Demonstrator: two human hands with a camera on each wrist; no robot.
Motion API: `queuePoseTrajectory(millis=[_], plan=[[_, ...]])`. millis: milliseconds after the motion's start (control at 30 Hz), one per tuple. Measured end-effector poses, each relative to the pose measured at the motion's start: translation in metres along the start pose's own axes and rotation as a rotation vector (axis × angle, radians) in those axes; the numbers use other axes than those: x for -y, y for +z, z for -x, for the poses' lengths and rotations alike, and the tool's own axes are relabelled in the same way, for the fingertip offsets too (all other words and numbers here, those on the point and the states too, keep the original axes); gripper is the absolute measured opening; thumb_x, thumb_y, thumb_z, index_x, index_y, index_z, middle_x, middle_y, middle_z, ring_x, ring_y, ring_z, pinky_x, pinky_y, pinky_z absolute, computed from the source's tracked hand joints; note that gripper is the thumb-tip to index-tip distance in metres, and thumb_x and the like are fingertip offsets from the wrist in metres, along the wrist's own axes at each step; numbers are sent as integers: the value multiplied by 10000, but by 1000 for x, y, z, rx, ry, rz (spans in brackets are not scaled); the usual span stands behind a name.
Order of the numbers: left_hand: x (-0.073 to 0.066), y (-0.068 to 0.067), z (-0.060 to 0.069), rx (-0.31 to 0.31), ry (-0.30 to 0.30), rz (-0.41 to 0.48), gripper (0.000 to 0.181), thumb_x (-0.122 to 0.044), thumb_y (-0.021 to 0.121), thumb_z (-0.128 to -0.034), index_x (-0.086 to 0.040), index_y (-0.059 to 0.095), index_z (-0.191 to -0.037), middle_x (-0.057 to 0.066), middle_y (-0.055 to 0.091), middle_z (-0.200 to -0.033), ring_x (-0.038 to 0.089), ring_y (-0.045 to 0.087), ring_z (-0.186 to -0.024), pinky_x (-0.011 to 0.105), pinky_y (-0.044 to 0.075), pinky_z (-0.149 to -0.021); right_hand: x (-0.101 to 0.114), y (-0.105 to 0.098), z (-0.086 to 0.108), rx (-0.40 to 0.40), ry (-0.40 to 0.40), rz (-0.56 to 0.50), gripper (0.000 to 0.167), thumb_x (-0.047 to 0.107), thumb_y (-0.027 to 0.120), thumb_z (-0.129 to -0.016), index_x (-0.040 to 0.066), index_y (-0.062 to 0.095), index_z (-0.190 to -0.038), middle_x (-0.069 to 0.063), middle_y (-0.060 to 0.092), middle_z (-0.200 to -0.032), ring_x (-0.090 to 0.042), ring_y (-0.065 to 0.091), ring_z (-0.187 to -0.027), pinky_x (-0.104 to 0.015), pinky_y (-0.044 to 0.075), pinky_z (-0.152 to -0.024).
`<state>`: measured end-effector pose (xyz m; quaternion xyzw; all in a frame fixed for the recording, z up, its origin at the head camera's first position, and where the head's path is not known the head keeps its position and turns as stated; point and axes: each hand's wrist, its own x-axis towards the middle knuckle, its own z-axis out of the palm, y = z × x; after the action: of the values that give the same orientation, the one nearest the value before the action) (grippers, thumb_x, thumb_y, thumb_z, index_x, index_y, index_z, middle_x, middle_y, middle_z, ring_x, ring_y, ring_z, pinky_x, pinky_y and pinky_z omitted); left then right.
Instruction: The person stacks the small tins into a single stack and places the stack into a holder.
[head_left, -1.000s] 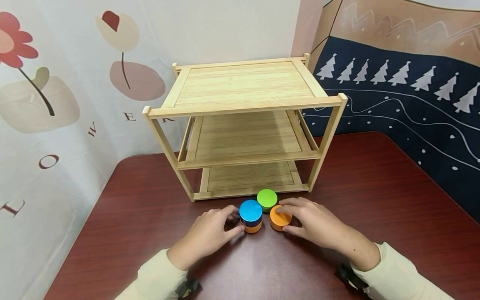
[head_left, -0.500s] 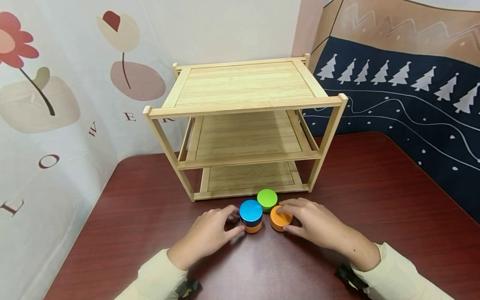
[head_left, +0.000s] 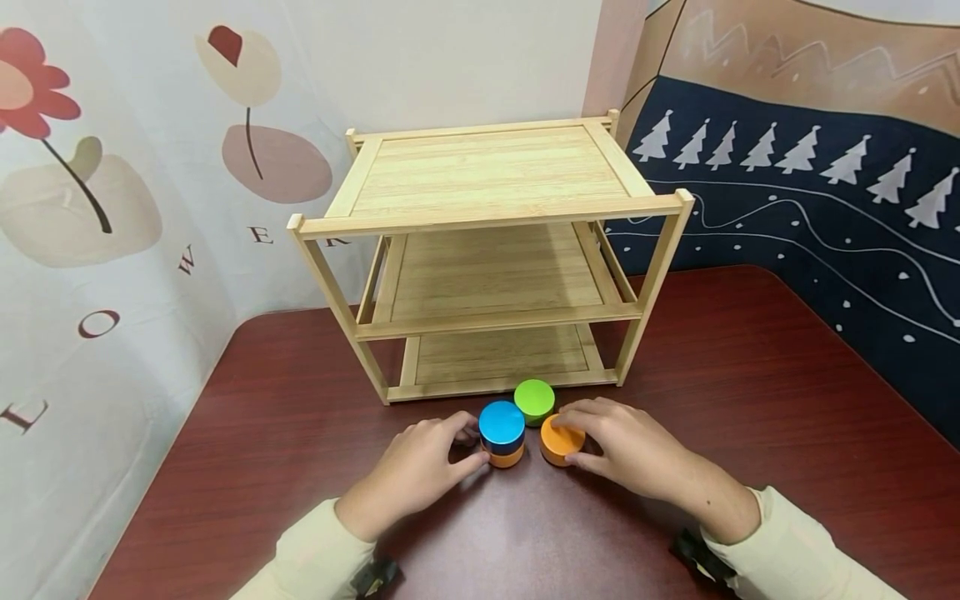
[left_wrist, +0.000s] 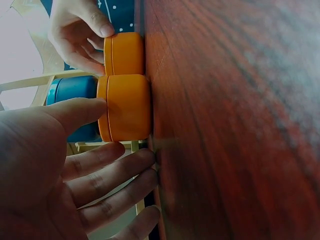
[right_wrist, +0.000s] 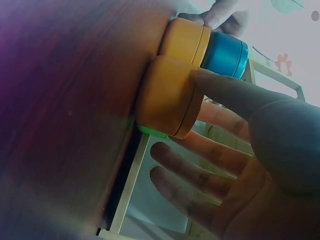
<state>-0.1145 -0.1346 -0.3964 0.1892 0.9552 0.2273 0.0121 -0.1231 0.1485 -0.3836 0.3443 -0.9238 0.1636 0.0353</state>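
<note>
Several small round lidded tins stand close together on the table. A blue-topped tin (head_left: 502, 421) sits on an orange tin (left_wrist: 127, 107); my left hand (head_left: 416, 462) holds this stack at its left side, thumb against the orange tin and index finger by the blue one. My right hand (head_left: 633, 442) grips a second orange tin (head_left: 561, 442), thumb at the near side and index finger over the lid. Behind them is a green tin (head_left: 534, 400). The other fingers of both hands reach out loosely past the tins, as the wrist views show.
Just behind the tins stands a three-tier wooden rack (head_left: 487, 221) on the dark red table (head_left: 300, 383). Printed cloth backdrops (head_left: 787, 200) rise at the left, back and right. Dark straps (head_left: 701, 554) show under both sleeves.
</note>
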Motion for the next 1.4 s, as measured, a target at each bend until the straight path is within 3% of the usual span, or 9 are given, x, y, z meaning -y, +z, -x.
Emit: queuePoseTrajectory(millis=[1400], plan=[[0,0,1,-13,10,-8,306,-387,753,-874,-175,680,-1082,-30,774,-991,206,730,-960,439,558,-796,6,-4,2,-106,-71,63,312,263,830,-820,207,741,-1113,-8,697,-1167,-194,679,-1053,-404,578,-827]])
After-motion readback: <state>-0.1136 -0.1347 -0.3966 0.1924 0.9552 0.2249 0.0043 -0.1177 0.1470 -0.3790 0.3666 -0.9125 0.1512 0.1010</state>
